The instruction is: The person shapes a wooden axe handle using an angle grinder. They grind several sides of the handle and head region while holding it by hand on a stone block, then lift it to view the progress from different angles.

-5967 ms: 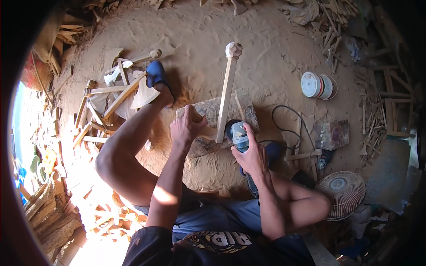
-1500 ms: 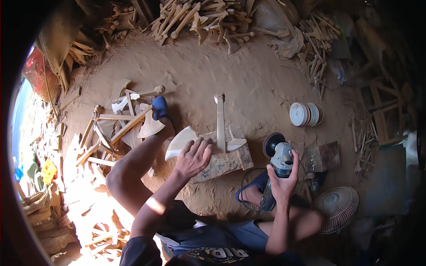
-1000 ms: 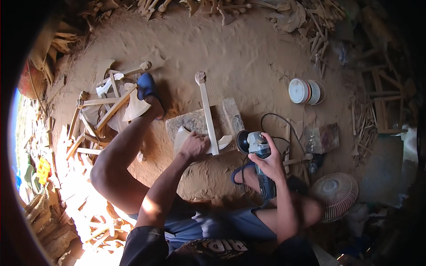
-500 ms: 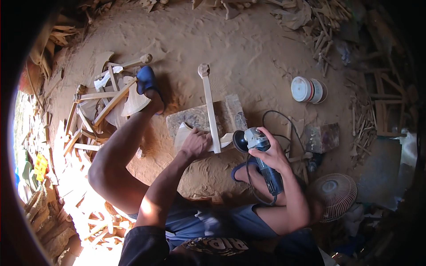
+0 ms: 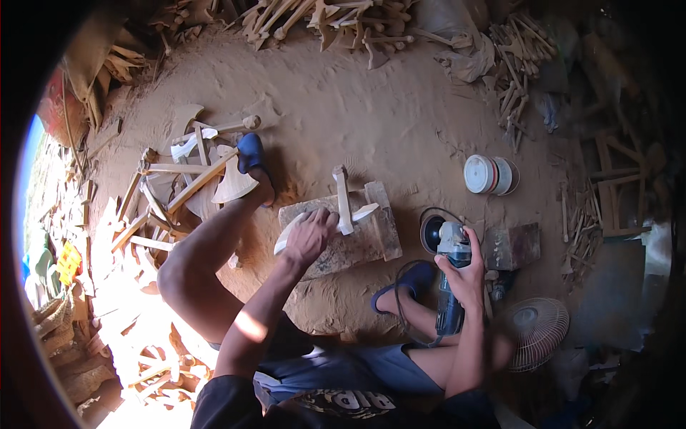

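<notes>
Wooden axe handle [image 5: 344, 204] between the hands [image 5: 309, 238] [image 5: 466, 279]

- Head view: looks from the person's head, left unit of a fisheye pair.
- Direction: down at the left hand [image 5: 310, 239], right hand [image 5: 466, 277] and sandy floor [image 5: 407, 121].
- Range: hands near; wood pile [image 5: 339, 27] at upper edge farther off.

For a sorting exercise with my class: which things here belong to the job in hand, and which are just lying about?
Seemingly in the job:
wooden axe, in the left hand
grinder, in the right hand
block beneath the axe

Lying about:
white bucket
fan
wood pile
</notes>
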